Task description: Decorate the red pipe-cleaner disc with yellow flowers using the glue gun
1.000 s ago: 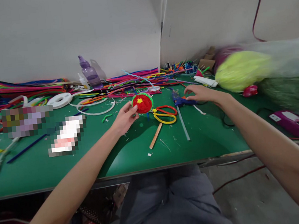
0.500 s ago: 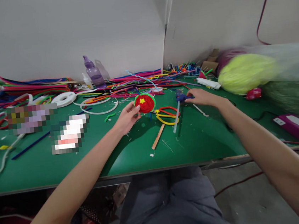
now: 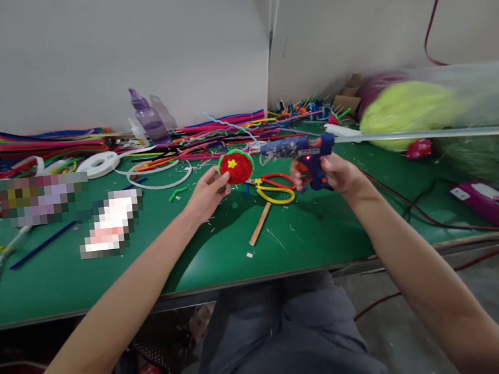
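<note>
My left hand (image 3: 211, 192) pinches the edge of a round red fuzzy disc (image 3: 239, 170) with a green rim and a small yellow flower on it. My right hand (image 3: 335, 173) is wrapped around the grip of a blue hot glue gun (image 3: 301, 149), its nozzle pointing left toward the disc but apart from it. A red light glows on the gun's side, and a long clear glue stick (image 3: 404, 135) sticks out behind. Below, on the green table (image 3: 213, 262), lie scissors (image 3: 277, 195) with red and yellow handles and a flat wooden stick (image 3: 260, 224).
Many coloured pipe cleaners (image 3: 48, 142) lie along the back. A purple bottle (image 3: 149, 119) stands near the wall beside a white tape roll (image 3: 99, 164). On the right are plastic bags (image 3: 415, 113), a purple power strip (image 3: 492, 203) and red cords.
My right hand has lifted the glue gun from the table and turned it so the nozzle faces left. My left hand still holds the red disc in about the same place.
</note>
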The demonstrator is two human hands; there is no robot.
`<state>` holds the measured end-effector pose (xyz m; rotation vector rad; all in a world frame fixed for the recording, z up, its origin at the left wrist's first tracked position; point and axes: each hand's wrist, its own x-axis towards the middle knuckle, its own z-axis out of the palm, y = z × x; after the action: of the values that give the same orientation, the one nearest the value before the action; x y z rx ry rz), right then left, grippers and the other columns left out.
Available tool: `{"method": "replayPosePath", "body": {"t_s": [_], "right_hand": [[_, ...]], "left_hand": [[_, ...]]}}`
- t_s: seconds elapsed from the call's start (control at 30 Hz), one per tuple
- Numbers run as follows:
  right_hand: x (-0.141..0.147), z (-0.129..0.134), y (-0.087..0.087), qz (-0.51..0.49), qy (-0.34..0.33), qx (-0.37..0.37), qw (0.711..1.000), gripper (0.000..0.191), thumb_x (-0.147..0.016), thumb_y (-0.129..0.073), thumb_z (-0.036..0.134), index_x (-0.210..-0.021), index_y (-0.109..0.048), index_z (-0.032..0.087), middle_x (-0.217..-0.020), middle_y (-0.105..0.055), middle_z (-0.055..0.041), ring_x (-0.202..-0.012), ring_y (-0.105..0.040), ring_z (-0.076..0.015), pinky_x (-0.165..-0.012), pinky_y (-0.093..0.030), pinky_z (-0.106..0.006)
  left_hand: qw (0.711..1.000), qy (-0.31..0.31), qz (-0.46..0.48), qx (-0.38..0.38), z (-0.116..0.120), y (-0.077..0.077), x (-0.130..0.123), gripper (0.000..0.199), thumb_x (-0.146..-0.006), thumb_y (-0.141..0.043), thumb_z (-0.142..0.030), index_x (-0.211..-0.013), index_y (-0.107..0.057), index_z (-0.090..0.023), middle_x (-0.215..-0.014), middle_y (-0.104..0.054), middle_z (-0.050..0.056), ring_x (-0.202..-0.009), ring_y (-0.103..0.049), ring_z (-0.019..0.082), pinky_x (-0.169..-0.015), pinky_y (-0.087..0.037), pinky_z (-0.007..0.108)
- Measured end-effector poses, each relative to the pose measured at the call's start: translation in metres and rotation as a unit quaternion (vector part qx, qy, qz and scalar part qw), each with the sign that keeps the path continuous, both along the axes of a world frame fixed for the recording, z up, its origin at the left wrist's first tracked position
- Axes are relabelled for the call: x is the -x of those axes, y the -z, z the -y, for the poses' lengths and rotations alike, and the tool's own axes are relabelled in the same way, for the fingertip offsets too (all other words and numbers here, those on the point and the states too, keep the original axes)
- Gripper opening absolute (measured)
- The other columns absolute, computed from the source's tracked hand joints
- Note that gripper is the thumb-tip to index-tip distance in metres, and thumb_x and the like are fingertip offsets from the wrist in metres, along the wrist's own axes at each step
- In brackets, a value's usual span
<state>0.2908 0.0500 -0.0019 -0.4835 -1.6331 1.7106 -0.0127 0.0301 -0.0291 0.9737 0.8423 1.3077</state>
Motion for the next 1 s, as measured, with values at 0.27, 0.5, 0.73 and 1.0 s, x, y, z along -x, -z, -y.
{"method": "replayPosePath", "body": {"t_s": [0.27,0.5,0.73,1.0], "right_hand": [[0.011,0.002,0.007,0.031,-0.027,-0.003,0.999,0.052,-0.067,-0.077,0.056,-0.097,-0.065,0.016,-0.084,-0.067,-0.0069,-0.073,-0.065,-0.0190,-0.063,-0.055,-0.030],[0.014,0.003,0.006,0.033,-0.030,-0.013,0.999,0.052,-0.068,-0.076,0.055,-0.099,-0.065,0.015,-0.079,-0.066,-0.0054,-0.068,-0.064,-0.0166,-0.063,-0.053,-0.028],[0.012,-0.001,0.011,0.031,-0.040,-0.008,0.999,0.046,-0.071,-0.077,0.052,-0.092,-0.066,0.013,-0.077,-0.066,-0.0057,-0.069,-0.065,-0.0162,-0.064,-0.053,-0.027],[0.011,-0.002,0.013,0.038,-0.029,0.001,0.999,0.050,-0.068,-0.079,0.054,-0.092,-0.067,0.011,-0.078,-0.067,-0.0067,-0.070,-0.065,-0.0165,-0.063,-0.053,-0.027]], "left_hand": [[1.000,0.003,-0.006,-0.008,-0.002,0.003,0.005,0.029,-0.066,-0.084,-0.028,-0.081,-0.062,-0.020,-0.074,-0.059,-0.003,-0.063,-0.054,0.006,-0.055,-0.044,0.019],[1.000,0.004,-0.002,-0.015,-0.001,0.000,0.004,0.027,-0.067,-0.083,-0.027,-0.083,-0.063,-0.020,-0.077,-0.060,-0.002,-0.063,-0.053,0.007,-0.054,-0.042,0.020],[1.000,0.001,-0.003,-0.009,-0.001,0.001,0.003,0.025,-0.068,-0.082,-0.025,-0.081,-0.062,-0.020,-0.075,-0.060,-0.002,-0.063,-0.053,0.007,-0.056,-0.043,0.021],[1.000,0.003,0.003,-0.013,-0.001,0.000,0.002,0.025,-0.068,-0.083,-0.025,-0.082,-0.063,-0.020,-0.074,-0.061,-0.002,-0.063,-0.054,0.007,-0.053,-0.043,0.019]]}}
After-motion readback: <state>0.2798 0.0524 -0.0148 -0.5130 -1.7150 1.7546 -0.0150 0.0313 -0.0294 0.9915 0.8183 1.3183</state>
